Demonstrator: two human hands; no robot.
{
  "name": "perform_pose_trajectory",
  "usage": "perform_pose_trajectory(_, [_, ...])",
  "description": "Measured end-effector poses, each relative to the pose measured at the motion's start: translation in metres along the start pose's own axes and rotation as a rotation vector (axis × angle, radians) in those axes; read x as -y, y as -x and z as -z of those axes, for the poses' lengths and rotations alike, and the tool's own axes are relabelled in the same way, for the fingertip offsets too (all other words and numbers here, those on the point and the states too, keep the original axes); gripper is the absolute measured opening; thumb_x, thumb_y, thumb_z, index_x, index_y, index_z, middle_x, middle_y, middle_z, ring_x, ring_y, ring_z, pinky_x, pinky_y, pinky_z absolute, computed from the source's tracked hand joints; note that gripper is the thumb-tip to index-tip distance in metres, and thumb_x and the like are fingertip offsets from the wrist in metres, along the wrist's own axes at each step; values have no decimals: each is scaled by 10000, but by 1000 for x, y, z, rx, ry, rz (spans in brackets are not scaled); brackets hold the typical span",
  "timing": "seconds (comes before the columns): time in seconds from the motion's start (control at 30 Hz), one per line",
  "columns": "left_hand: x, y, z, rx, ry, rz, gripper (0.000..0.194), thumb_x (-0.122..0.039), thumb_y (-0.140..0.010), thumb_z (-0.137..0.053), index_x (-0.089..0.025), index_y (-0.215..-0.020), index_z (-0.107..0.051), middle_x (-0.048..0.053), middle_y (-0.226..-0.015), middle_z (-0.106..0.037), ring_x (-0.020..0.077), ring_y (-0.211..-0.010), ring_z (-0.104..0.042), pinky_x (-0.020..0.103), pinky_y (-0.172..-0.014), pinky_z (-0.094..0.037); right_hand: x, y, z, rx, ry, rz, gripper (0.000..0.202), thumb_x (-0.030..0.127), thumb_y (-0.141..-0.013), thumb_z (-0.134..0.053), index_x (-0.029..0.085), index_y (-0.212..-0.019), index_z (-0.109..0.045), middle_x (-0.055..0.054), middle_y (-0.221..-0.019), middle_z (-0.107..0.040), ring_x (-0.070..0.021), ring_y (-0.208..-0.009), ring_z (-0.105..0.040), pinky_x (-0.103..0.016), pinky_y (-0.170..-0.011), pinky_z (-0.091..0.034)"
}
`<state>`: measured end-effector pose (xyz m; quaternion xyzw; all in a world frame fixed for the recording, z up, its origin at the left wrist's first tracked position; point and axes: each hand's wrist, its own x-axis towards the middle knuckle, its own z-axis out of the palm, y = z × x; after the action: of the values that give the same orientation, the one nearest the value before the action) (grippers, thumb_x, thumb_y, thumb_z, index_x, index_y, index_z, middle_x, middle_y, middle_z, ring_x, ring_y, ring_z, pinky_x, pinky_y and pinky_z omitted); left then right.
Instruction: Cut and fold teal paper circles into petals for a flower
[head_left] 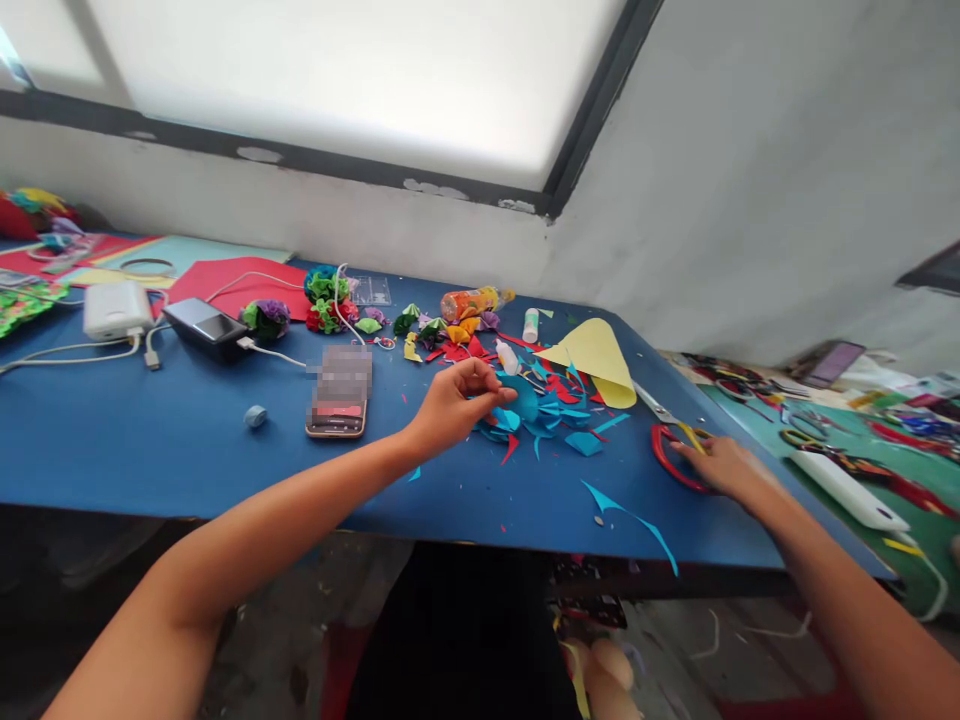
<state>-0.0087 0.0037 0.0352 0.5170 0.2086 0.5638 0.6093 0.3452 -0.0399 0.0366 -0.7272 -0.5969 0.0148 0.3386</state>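
My left hand (pixel 459 405) is over the middle of the blue table, fingers pinched together beside a round blue paper piece (pixel 519 402); whatever is between the fingertips is too small to make out. Under and right of it lies a heap of blue paper cutouts (pixel 551 415) mixed with red scraps. At the right, my right hand (pixel 712 463) rests by the handles of large scissors (pixel 660 408), its fingers on the yellow handle, with a red handle (pixel 664 455) in front. Pale yellow paper (pixel 596 355) lies behind the blades.
A phone (pixel 337 395) and a power bank (pixel 204 328) with cables lie left. Folded paper flowers (pixel 330 300), an orange bottle (pixel 472 302) and a glue bottle (pixel 531 326) stand or lie at the back. A green table (pixel 817 445) with tools adjoins right.
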Motion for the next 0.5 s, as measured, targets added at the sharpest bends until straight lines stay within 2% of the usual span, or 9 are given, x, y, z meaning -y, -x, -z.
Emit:
perform_pose_trajectory(0.13, [-1,-1,1,13,-34,-18,268,-308,-649,-741,-127,-711,-553,-21,-640,-591,50,-561,-538,151,-479,-460,10,13,9,19,-257,-106,348,511,-817,-545,223,-636,-472,-13,-476,-480,-123,-364,-454,-303,-412,-351])
perform_pose_trajectory(0.23, [1,2,0,31,-79,-10,223,-282,-664,-725,-120,-759,-605,-4,-676,-615,57,-576,-542,162,-489,-455,20,22,12,81,-451,-119,302,517,-789,-596,237,-767,-487,11,-520,-468,-125,-378,-456,-275,-369,-339])
perform_pose_trajectory(0.3, [1,4,0,30,-93,-2,222,-270,-653,-736,-122,-762,-610,-3,-691,-621,58,-590,-548,161,-497,-445,27,28,6,136,-560,-99,335,555,-771,-602,248,-852,-495,28,-552,-438,-114,-377,-427,-259,-345,-308])
perform_pose_trajectory(0.37, [1,5,0,26,-84,-13,222,-259,-647,-744,-126,-764,-610,-2,-707,-621,62,-623,-559,163,-522,-448,36,33,-4,208,-651,-53,459,671,-737,-550,258,-929,-495,28,-606,-433,-113,-395,-422,-261,-353,-326])
perform_pose_trajectory(0.4, [0,5,0,22,-73,-23,220,-254,-646,-745,-128,-763,-608,-3,-709,-618,63,-634,-561,166,-538,-454,42,35,-10,251,-686,-22,574,763,-670,-524,261,-947,-493,36,-609,-416,-111,-391,-406,-265,-356,-337])
perform_pose_trajectory(0.43, [-1,5,-1,16,-59,-33,219,-251,-644,-746,-131,-758,-603,-6,-703,-612,63,-634,-558,172,-551,-459,48,38,-16,277,-719,16,729,865,-535,-504,269,-953,-487,50,-599,-394,-102,-370,-363,-258,-332,-311])
perform_pose_trajectory(0.5, [-5,5,-1,1,-33,-46,226,-251,-633,-752,-135,-720,-579,-20,-667,-587,55,-602,-536,177,-549,-455,63,45,-25,350,-740,70,895,921,-397,-488,261,-1001,-504,32,-634,-444,-115,-401,-387,-263,-338,-336])
